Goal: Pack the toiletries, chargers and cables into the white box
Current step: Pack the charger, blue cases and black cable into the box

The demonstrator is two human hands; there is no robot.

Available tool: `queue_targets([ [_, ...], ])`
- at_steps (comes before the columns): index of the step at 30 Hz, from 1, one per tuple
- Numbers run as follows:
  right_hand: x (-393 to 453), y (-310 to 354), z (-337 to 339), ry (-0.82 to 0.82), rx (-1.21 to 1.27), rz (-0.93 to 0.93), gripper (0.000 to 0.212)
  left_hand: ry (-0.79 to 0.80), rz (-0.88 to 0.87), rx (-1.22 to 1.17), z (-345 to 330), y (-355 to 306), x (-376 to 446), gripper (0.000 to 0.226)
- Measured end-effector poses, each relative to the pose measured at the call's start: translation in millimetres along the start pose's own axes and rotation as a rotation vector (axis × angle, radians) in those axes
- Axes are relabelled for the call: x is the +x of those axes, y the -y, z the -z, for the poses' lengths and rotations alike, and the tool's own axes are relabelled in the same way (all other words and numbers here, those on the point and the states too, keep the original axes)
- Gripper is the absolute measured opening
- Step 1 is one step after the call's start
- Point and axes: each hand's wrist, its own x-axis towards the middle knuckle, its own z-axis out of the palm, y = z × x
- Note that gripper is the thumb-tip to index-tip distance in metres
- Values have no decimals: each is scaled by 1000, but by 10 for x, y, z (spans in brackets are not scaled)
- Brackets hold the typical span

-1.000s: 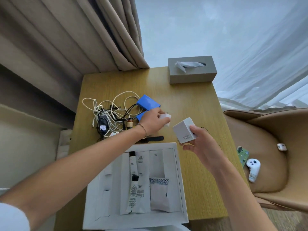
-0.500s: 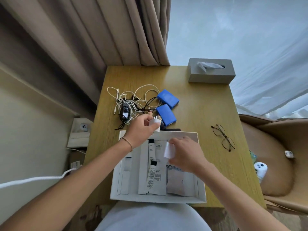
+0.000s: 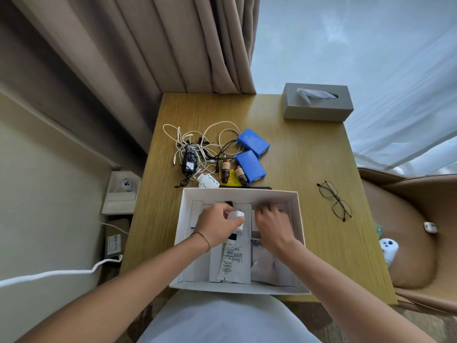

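both your hands are down inside the white box (image 3: 295,214), which sits at the near edge of the wooden table (image 3: 309,169). your left hand (image 3: 215,222) pinches a small white charger plug (image 3: 236,217) w/ curled fingers, held over the middle of the box just above the black-capped tube (image 3: 231,261). your right hand (image 3: 272,225) is knuckles-up in the far right compartment, fingers curled down; can't tell if it's gripping anything since whatever is under it is hidden. to do this step well imo: set the plug into an empty slot rather than on top of the tube, prongs facing sideways so they don't poke the sachet (image 3: 265,266) on the right, and let go only once it sits flat. keep the right hand steadying what's already packed so nothing tips. still to pack, all just beyond the box's far wall: the tangle of white cables (image 3: 197,137) w/ a black adapter (image 3: 189,160), a flat white charger (image 3: 208,181), two blue packs (image 3: 251,155) and two small brown bottles (image 3: 233,173). coil the cables before they go in, else they'll likely spring out. glasses (image 3: 335,200) lie to the right of the box, not part of the job.
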Motion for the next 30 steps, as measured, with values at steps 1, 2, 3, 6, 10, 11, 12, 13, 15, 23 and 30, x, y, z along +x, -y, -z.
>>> queue_targets([
  [1, 4, 2, -2, 2, -5, -3, 58, -8, 6, 20, -47, 6, 24, 41],
  [2, 8, 9, 3, 0, -12, -10, 58, -10, 13, 42, -91, 10, 54, 43],
  [3, 11, 17, 12, -4, -15, -20, 56, -12, 20, 67, -132, 14, 86, 44],
  [6, 7, 30, 60, -6, -4, -45, 51, -28, 26, 153, -253, -4, 188, 45],
  [10, -82, -24, 155, -24, 51, -72, 43, -62, 35, 307, -381, -78, 322, 45],
  [11, -119, -40, 180, -34, 67, -77, 40, -77, 38, 329, -409, -94, 345, 46],
  [12, -155, -55, 204, -46, 81, -81, 37, -95, 37, 344, -440, -109, 363, 47],
  [13, -187, -67, 229, -58, 95, -83, 34, -112, 33, 358, -470, -121, 374, 48],
  [15, -238, -83, 282, -85, 120, -78, 29, -131, 25, 384, -534, -138, 385, 51],
  [23, -220, -110, 595, -277, 307, -39, 11, -62, -59, 410, -482, -129, 308, 39],
  [30, 239, -295, 859, -368, 490, -153, 21, -45, -260, 266, -128, -258, 60, 23],
])
